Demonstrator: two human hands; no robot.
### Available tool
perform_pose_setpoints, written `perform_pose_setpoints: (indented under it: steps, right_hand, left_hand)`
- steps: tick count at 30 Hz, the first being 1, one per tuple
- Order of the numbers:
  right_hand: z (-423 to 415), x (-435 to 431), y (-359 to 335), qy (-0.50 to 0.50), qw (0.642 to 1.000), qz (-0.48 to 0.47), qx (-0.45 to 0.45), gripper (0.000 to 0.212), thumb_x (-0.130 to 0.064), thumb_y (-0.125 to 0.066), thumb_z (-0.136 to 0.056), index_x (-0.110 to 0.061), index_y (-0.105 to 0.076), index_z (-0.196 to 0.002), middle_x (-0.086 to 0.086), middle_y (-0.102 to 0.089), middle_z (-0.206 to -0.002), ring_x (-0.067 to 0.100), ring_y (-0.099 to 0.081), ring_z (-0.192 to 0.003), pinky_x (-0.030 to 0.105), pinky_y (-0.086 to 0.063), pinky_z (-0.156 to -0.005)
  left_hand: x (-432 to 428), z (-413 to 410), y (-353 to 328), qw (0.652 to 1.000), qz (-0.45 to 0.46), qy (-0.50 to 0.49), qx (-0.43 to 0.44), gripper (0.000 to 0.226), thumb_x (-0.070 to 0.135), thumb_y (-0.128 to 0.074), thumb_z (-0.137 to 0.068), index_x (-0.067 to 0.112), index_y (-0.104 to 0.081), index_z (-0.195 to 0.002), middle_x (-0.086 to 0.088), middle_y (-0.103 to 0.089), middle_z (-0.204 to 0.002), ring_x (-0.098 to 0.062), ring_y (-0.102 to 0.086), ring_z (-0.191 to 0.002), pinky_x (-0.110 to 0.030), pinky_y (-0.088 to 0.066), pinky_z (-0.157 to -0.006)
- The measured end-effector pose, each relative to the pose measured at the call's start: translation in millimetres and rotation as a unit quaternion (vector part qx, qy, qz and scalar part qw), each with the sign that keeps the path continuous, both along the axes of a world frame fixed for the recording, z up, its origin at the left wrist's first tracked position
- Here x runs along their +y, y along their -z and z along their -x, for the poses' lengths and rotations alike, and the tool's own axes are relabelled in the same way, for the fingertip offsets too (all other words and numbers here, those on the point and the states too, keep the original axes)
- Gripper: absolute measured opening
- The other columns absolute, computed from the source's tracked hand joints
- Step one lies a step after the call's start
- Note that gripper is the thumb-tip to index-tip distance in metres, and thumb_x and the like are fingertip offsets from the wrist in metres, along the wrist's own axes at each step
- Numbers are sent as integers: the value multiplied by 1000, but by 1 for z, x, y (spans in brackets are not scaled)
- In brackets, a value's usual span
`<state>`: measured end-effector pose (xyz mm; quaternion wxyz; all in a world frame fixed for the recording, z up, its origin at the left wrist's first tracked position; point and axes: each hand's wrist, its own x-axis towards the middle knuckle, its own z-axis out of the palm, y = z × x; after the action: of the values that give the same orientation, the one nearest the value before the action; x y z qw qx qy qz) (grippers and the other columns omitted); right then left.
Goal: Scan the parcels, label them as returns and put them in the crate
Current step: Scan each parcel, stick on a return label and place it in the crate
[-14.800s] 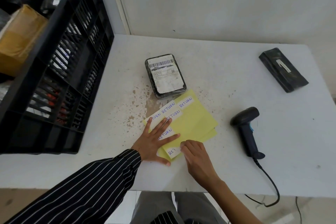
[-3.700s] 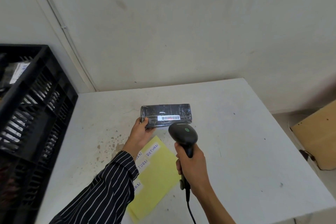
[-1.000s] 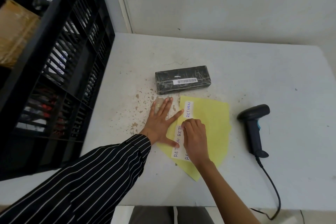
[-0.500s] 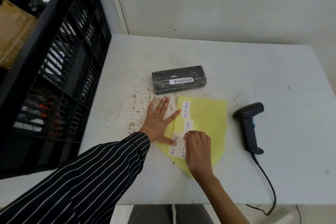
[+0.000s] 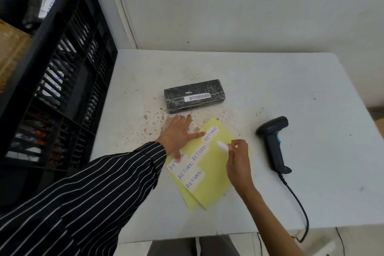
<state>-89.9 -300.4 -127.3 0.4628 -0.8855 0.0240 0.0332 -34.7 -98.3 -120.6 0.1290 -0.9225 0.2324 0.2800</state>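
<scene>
1. White table: bore everything below; speckled with brown marks near its middle.
2. Black crate: stood against the table's left edge, with wrapped packages visible through its slats.
3. Striped sleeve: yours, reaching in from the lower left.
4. Yellow sheet: lay flat near the front edge, between your two hands, a second sheet showing beneath it.
5. Black parcel: lay on the table just beyond the sheet, outside the crate, barcode strip facing up.
6. Scanner: lay on its side to the right of the sheet, its cable trailing off the front edge.
7. Left hand: you pressed it flat, fingers straight and spread, across the sheet's left edge and the table.
8. Right hand: raised over the sheet, thumb and fingertips pinching item 10.
9. RETURN labels: several stuck on the sheet's left part.
10. Peeled label: white, held off the sheet in your right-hand pinch.
</scene>
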Motion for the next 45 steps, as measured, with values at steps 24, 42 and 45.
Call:
perform_pose_setpoints:
  steps: [24, 42, 45]
  right_hand:
    - [-57, 27, -42, -4, 992, -126, 6, 14, -14, -58, -93, -17, -47, -85, 2, -57, -83, 7, -49, -70, 12, -40, -64]
    - [-198, 80, 4, -123, 992, 14, -1, 16, -8, -60, -89, -18, -49, -81, -7, -54, -75, 19, -54, -73, 35, -49, -65]
    - [-198, 85, 11, -129, 990, 52, -39, 17, -10, -61, -88, -19, -48, -80, -8, -52, -75, 16, -49, -75, 37, -44, -70]
  left_hand:
    - [-64, 9, -45, 466, 629, -622, -11, 1, 8, -63, -90, 9, -63, -89, -7, -66, -84, -17, -66, -76, -21, -53, -57]
    - [-13, -98, -11, 590, 465, -616, -238, 14, -8, -59, -85, 5, -63, -89, -5, -58, -83, -9, -52, -72, -6, -45, -59]
    - [-12, -98, -5, 609, 452, -606, -240, 13, -6, -59, -85, 5, -62, -90, -3, -56, -84, -12, -52, -74, -10, -47, -61]
